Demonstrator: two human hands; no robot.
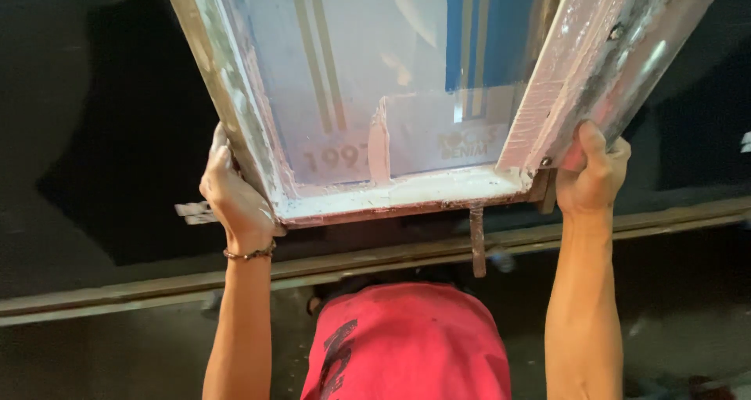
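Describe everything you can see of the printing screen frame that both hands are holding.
The printing screen frame is a rectangular frame, apparently metal, crusted with whitish dried ink, holding translucent mesh with striped and blue patches. It is tilted, its near edge toward the camera, above a dark surface. The left hand grips its left corner; the right hand grips its right side, where a paint-smeared squeegee leans inside.

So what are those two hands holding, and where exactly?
A screen-printing frame: left hand grips its near left corner, right hand its near right corner.

Far end: paint-smeared wooden printing screen frame [407, 193] cut off by top edge.
Fingertips: left hand [235, 200] partly hidden behind frame.
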